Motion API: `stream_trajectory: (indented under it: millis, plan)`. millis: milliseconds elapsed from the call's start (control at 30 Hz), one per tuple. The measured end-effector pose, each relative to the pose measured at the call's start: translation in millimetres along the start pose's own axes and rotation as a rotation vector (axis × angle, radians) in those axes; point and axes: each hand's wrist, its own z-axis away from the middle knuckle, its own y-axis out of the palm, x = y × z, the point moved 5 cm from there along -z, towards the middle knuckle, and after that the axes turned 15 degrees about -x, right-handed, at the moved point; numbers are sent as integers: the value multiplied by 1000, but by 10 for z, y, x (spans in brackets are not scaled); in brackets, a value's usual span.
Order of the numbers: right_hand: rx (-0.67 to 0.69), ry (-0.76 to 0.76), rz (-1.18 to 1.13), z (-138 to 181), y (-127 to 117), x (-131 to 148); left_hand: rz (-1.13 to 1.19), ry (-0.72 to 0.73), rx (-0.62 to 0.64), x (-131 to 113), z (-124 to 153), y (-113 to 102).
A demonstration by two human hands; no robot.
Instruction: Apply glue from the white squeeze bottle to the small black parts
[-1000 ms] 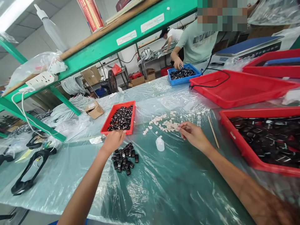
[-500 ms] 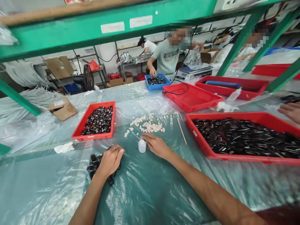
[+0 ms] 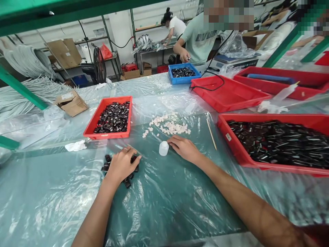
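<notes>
My left hand (image 3: 122, 166) lies on a small pile of black pieces (image 3: 106, 164) on the plastic-covered table, its fingers bent together over them; what they grip is hidden. My right hand (image 3: 184, 150) rests on the table beside a small white bottle (image 3: 163, 148), fingers closed and pointing left, almost touching it. A scatter of small white pieces (image 3: 169, 127) lies just beyond it. A small red tray (image 3: 108, 136) of black pieces stands behind my left hand. A large red tray (image 3: 231, 145) full of black pieces is at the right.
A thin wooden stick (image 3: 211, 133) lies between the white pieces and the large tray. Farther back are a cardboard box (image 3: 72, 103), a red tray (image 3: 226, 94) with a black cable and a blue tray (image 3: 183, 72), where another person (image 3: 203, 37) works. A white tissue (image 3: 75, 146) lies at the left.
My left hand came back from the small red tray onto the black pile. My right hand drew back from the white pieces to the bottle. The camera tilted down and turned right.
</notes>
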Motion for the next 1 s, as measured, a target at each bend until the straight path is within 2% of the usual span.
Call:
stream_trajectory:
  millis: [133, 267, 367, 433, 567, 667, 767, 933, 1000]
  plan:
    - [-47, -27, -29, 7, -63, 44, -140, -17, 142, -12, 23, 78]
    - [-74, -52, -77, 9, -143, 153, -111, 12, 169, 29, 14, 128]
    - [-37, -82, -143, 20, -185, 230, -98, 15, 169, 67, 19, 139]
    - [2, -96, -186, 38, -202, 259, -55, 17, 115, 76, 16, 120]
    - [61, -94, -223, 76, -181, 270, 111, 34, -105, 52, 6, 43]
    - [73, -25, -242, 84, -122, 270, 270, -10, -205, 16, 8, 21]
    - [59, 84, -313, 81, -91, 298, 539, -172, -243, -20, 15, 44]
    - [23, 115, -415, 87, -196, 431, 1229, -692, -235, -41, 68, 248]
    - [9, 103, -434, 90, -251, 487, 1444, -853, -239, -46, 90, 336]
